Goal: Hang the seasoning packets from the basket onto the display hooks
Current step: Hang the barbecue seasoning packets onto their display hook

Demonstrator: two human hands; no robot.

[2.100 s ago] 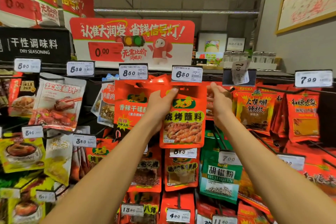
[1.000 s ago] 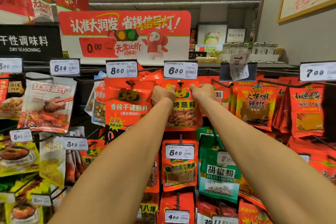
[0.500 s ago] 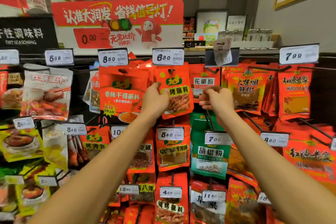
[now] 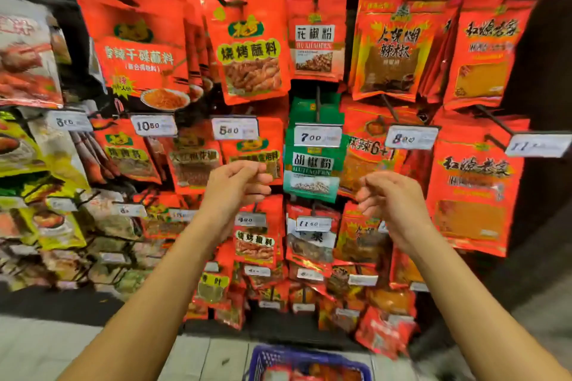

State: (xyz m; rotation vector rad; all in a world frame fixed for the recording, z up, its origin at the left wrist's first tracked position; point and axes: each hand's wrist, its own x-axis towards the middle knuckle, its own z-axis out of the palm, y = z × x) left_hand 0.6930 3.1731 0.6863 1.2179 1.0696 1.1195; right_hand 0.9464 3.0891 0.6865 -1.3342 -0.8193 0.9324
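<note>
Hanging: barbecue packet [image 4: 250,46] on hook, above both hands | left grip [image 4: 236,187], right grip [image 4: 388,198]: loosely curled, empty

Single head-worn wide-angle view, set at head height and facing a wall of display hooks [image 4: 317,102] square-on, tilted slightly downward. The camera stands close to the rack: hanging packets fill the frame edge to edge, with price tags cut off at the top. The blue basket [image 4: 309,360] sits at the bottom edge. Both forearms enter from below. Edges show motion blur.
</note>
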